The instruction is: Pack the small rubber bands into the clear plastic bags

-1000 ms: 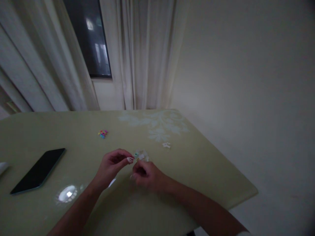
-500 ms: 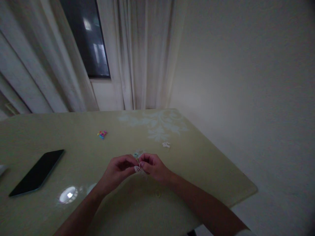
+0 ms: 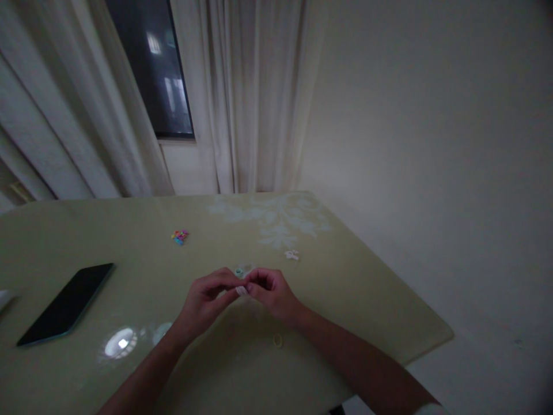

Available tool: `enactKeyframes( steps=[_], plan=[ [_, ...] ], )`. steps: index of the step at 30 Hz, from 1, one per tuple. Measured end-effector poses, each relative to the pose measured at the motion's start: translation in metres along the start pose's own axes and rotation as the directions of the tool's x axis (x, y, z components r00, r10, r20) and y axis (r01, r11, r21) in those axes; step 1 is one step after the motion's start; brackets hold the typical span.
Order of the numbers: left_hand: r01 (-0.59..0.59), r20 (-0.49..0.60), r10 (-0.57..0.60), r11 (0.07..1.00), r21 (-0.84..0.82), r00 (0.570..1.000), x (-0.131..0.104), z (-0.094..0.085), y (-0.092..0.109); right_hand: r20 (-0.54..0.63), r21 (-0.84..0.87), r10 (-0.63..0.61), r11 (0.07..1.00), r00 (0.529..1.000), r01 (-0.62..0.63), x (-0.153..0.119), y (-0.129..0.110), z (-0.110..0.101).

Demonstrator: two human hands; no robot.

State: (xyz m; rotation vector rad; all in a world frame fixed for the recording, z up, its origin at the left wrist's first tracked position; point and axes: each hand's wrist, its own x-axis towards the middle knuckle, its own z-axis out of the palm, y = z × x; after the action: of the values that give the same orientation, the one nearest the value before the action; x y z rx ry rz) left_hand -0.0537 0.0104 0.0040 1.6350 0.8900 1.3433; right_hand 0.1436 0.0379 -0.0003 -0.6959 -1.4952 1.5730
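Observation:
Over the middle of the table, my left hand (image 3: 207,300) pinches a small bundle of white strands (image 3: 242,291) between thumb and fingers. From the other side, the fingertips of my right hand (image 3: 272,294) close on the same bundle, and both hands nearly touch. The bundle shows as parallel white loops; the rest of it is hidden by the fingers. Just beyond the fingertips lies a small pale green ring-like piece (image 3: 239,272). A thin yellowish ring (image 3: 277,341) rests on the table below my right wrist.
A pile of small multicoloured pieces (image 3: 180,236) lies farther back on the left, and small white pieces (image 3: 291,255) lie to the right. A dark tablet (image 3: 64,305) is at the left. Wall (image 3: 432,144) borders the table's (image 3: 367,300) right edge.
The white strands, looser and more spread half a second ago, now lie tighter together between my fingers. My hands have drawn slightly closer to each other.

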Motion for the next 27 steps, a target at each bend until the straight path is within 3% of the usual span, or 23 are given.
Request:
enactKeyframes(
  steps=[5, 11, 23, 27],
  plan=[
    [-0.065, -0.031, 0.067, 0.996, 0.063, 0.997, 0.003, -0.002, 0.000, 0.015, 0.074, 0.063, 0.995, 0.998, -0.064, -0.001, -0.005, 0.002],
    [-0.120, 0.036, 0.118, 0.991, 0.057, 0.992, 0.004, -0.004, -0.002, 0.069, 0.101, 0.163, 0.980, 0.984, -0.169, 0.002, -0.003, -0.003],
    [-0.020, 0.167, 0.032, 0.997, -0.075, 0.985, 0.001, -0.002, 0.005, 0.149, 0.119, 0.199, 0.969, 0.969, -0.217, 0.003, 0.005, -0.011],
    [-0.042, 0.165, 0.042, 0.999, -0.004, 0.985, 0.003, -0.004, 0.006, 0.127, 0.120, 0.205, 0.968, 0.971, -0.220, 0.004, 0.008, -0.012]
  ],
)
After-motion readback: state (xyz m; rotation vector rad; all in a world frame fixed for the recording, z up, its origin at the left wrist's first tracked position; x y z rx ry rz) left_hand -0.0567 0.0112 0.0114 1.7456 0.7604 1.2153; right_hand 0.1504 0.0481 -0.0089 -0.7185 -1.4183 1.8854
